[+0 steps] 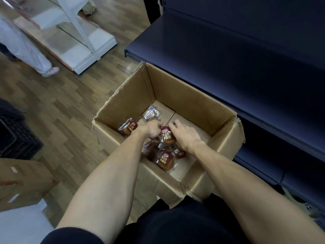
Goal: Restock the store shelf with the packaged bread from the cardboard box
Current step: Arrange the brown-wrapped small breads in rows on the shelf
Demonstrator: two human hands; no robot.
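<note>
Beside the dark blue store shelf [246, 71], the open cardboard box [177, 95] stands on the wood floor [58, 106]; its walls ring your hands. Your left hand [152, 129] pinches a bread packet [168, 136] near the box's middle, label up, long axis running near-to-far; your right hand [184, 134] rests loosely spread beside it.

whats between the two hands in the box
In the head view, a red bread pack lies between the left hand and right hand, both touching it, inside the box.
</note>
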